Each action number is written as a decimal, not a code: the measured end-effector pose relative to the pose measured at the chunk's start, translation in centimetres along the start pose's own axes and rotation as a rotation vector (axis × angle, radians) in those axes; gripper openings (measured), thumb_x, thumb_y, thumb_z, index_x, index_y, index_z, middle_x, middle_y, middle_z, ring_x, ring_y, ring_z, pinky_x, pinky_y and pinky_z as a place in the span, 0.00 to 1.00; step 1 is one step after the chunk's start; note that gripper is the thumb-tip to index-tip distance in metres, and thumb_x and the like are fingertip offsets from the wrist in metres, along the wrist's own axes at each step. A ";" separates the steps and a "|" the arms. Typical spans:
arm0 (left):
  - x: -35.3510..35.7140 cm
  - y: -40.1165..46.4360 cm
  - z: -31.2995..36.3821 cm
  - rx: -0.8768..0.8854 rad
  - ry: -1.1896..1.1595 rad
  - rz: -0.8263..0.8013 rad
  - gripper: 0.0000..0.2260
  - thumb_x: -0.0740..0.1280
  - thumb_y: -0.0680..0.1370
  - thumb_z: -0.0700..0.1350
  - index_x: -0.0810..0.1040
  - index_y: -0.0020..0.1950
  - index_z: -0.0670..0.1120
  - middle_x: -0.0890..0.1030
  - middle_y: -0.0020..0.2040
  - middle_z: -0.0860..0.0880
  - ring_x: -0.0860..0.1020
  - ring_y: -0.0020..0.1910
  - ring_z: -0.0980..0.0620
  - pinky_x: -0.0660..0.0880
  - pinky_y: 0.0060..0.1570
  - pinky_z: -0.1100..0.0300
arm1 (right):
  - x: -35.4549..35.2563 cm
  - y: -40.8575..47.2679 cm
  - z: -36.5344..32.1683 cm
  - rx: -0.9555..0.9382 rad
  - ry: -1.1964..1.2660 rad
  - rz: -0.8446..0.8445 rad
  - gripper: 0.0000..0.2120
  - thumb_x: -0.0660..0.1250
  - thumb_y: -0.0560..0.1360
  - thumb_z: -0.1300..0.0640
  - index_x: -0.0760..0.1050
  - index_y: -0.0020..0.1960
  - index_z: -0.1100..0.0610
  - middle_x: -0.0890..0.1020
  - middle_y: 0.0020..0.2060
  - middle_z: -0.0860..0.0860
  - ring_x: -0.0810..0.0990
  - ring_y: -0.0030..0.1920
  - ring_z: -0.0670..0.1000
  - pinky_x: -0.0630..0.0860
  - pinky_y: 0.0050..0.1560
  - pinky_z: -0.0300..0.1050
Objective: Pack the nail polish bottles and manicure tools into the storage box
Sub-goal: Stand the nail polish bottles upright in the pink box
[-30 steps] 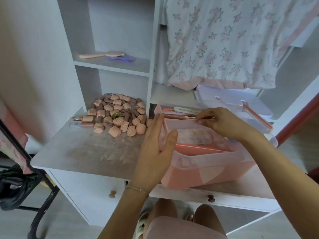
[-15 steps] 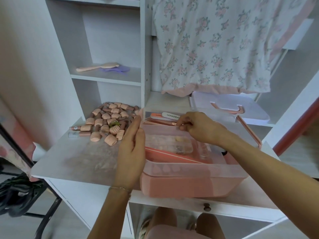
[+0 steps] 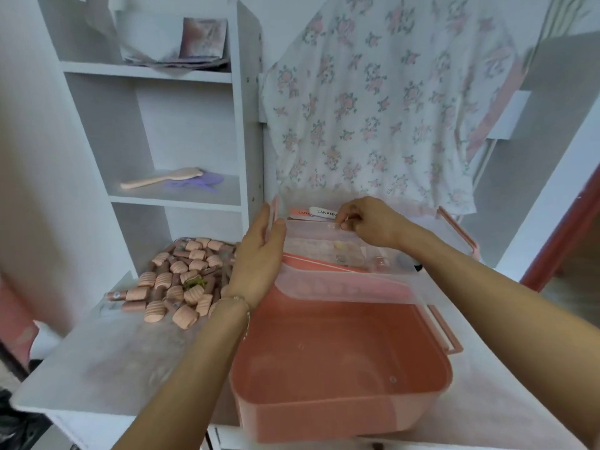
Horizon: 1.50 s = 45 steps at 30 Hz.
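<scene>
Pink storage box, a rounded plastic tub with side latches, sits on the white desk directly in front of the person, its deep lower section bare inside. A clear inner tray is raised over the box's far half, with small manicure items and nail files visible along its back. The left hand lies flat, fingers straight, against the tray's left end. The right hand pinches the tray's far rim between curled fingers and thumb. Just left of the box, a heap of nail polish bottles with ribbed pink caps lies on the desk. Behind, white shelves hold a hairbrush, and a floral garment hangs above the box.
</scene>
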State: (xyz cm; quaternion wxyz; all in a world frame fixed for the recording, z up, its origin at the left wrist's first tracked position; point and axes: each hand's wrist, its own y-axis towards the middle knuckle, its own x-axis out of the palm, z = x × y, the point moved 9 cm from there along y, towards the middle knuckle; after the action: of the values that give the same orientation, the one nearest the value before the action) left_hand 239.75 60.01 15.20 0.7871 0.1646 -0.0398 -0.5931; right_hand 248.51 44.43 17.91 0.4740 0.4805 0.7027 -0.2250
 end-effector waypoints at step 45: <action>7.7 1.7 -7.6 0.145 0.946 -0.492 0.11 0.60 0.79 0.49 0.77 0.59 0.51 0.81 0.57 0.50 0.77 0.56 0.48 0.72 0.53 0.57 | 0.6 -8.6 4.8 -0.128 -0.193 0.396 0.14 0.57 0.74 0.62 0.80 0.49 0.59 0.79 0.39 0.58 0.73 0.43 0.60 0.57 0.42 0.46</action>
State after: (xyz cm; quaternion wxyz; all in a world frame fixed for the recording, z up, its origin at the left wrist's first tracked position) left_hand 245.55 54.77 7.54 0.5433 0.4724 0.3181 -0.6168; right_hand 242.95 37.28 14.01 0.6033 0.5544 0.5589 -0.1275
